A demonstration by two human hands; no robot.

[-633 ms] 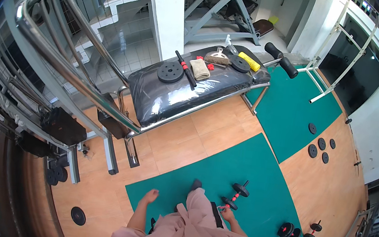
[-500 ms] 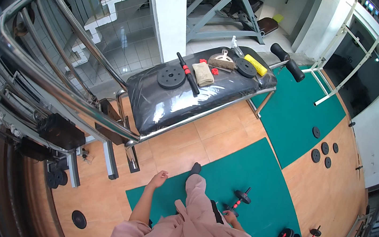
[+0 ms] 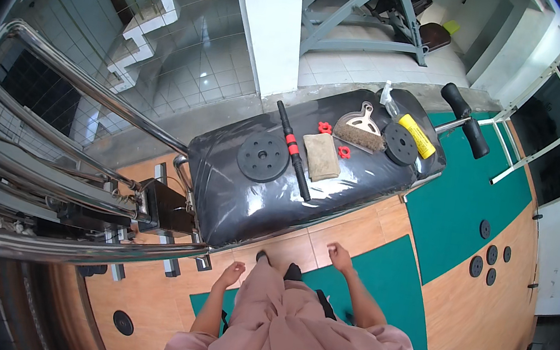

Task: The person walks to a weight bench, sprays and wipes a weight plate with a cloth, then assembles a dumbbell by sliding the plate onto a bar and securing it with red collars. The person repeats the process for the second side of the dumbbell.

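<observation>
My left hand (image 3: 233, 274) hangs low on the left, its fingers loosely bent with nothing in them. My right hand (image 3: 339, 257) is raised in front of the bench, fingers partly curled apart and empty. Both are clear of the black padded bench (image 3: 235, 201). On the bench lie a large black weight plate (image 3: 263, 157), a dumbbell bar (image 3: 293, 150) with a red middle, a folded beige cloth (image 3: 322, 158), two red star nuts (image 3: 344, 152), a hand brush (image 3: 359, 130), a smaller weight plate (image 3: 401, 144), a yellow cylinder (image 3: 417, 136) and a clear spray bottle (image 3: 388, 99).
Chrome rails (image 3: 95, 86) and weight machinery rise at left. Several small plates (image 3: 492, 255) lie on the right-hand floor. Another plate (image 3: 123, 323) is at lower left. A green mat (image 3: 386, 279) covers the floor under my right arm. Padded foam rollers (image 3: 465, 121) jut from the bench's far end.
I have come closer to the bench, which now looks larger. My right hand has left the dumbbell on the mat and swung up and forward, empty. My left hand stays low.
</observation>
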